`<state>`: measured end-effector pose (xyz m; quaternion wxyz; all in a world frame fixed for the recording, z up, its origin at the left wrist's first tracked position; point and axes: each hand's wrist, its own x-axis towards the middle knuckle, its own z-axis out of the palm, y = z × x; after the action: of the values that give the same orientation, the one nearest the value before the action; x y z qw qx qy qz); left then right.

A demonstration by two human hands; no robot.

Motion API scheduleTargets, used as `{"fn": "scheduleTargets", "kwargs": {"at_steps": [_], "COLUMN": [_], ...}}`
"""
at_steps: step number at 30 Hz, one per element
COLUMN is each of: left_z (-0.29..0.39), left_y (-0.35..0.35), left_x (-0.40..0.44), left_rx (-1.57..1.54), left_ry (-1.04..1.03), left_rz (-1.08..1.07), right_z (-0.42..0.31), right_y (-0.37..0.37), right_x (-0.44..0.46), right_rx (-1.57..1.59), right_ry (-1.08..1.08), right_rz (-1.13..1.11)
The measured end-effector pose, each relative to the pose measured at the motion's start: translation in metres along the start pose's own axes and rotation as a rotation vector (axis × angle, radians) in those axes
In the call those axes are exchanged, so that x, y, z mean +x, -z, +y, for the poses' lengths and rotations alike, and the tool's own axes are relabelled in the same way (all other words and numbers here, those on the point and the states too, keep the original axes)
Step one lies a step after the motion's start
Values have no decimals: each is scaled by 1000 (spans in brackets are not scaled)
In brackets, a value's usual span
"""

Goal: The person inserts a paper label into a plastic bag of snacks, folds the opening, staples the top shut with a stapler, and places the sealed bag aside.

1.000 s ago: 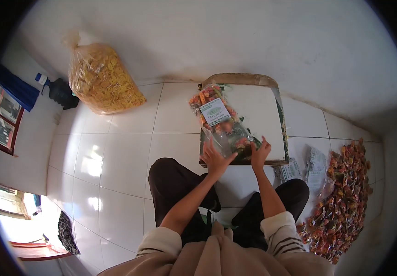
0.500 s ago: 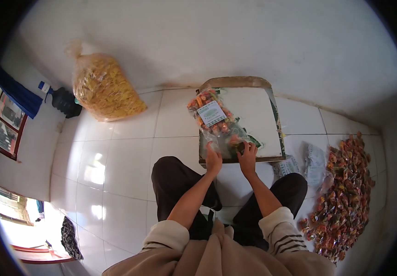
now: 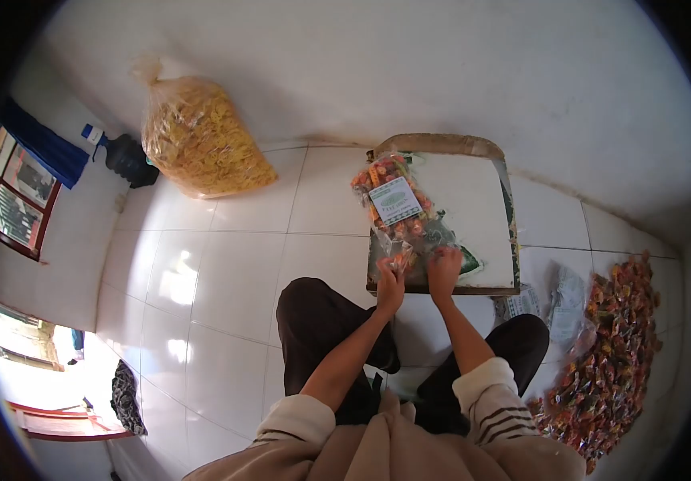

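Observation:
A clear plastic bag (image 3: 410, 224) with small orange packets inside and a white-and-green printed label (image 3: 395, 200) lies on a low white-topped table (image 3: 482, 200). Its loose end points toward me. My left hand (image 3: 390, 282) is closed at that end, fingers pinched on the plastic near some orange bits. Beside it, my right hand (image 3: 443, 274) has its fingers curled on the crumpled plastic at the right side of the opening. Fine finger detail is blurred, and the fingertips are partly hidden.
A heap of small orange packets (image 3: 606, 345) covers the floor at right, with flat labelled plastic bags (image 3: 567, 301) next to it. A large sack of yellow chips (image 3: 205, 140) leans against the wall. A dark water jug (image 3: 127, 160) stands at left.
The view has shifted, so the table appears farther right. My left hand has come up nearer the bag's end, and the right hand has curled in over the plastic.

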<state>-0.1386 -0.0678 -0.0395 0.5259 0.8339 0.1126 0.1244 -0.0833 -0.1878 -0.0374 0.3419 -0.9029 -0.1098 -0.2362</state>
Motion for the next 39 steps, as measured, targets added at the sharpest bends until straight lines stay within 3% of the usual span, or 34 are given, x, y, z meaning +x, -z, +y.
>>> {"fn": "scheduleTargets", "kwargs": {"at_steps": [2, 5, 7, 9, 10, 12, 17, 19, 25, 30, 34, 36, 37, 39], "left_z": [-9, -6, 9, 28, 39, 65, 160, 186, 232, 221, 206, 186, 177, 155], "left_y": [-6, -7, -6, 4, 12, 29, 90, 107, 132, 127, 116, 113, 107, 94], "left_x": [4, 4, 9, 16, 18, 26, 58, 84, 148, 159, 142, 145, 143, 136], "left_rx": [-68, -287, -471, -477, -475, -488, -559, -559, -474, -311, -309, -580, -580, -275], "left_ry": [-41, 37, 135, 89, 59, 4, -167, -202, -21, 102, 132, 21, 25, -290], "left_rz": [30, 5, 51, 43, 25, 83, 145, 165, -38, -434, -461, -601, -609, -304], "right_z": [-5, -2, 17, 31, 24, 12, -49, -80, -101, -97, -84, -72, -66, -58], "right_y": [5, 22, 27, 36, 45, 73, 153, 177, 209, 232, 233, 232, 233, 234], "right_x": [-10, 1, 10, 23, 32, 56, 124, 152, 214, 194, 171, 169, 168, 167], "right_rx": [-168, -163, -219, -191, -192, -200, -61, 2, -65, -149, -124, -94, -60, -39], "right_ry": [-511, -591, -579, -513, -503, -251, -80, -105, -218, -293, -309, -282, -245, -230], "right_rz": [392, 382, 332, -125, -117, -10, -10, -4, -73, -203, -203, -197, -191, -198]}}
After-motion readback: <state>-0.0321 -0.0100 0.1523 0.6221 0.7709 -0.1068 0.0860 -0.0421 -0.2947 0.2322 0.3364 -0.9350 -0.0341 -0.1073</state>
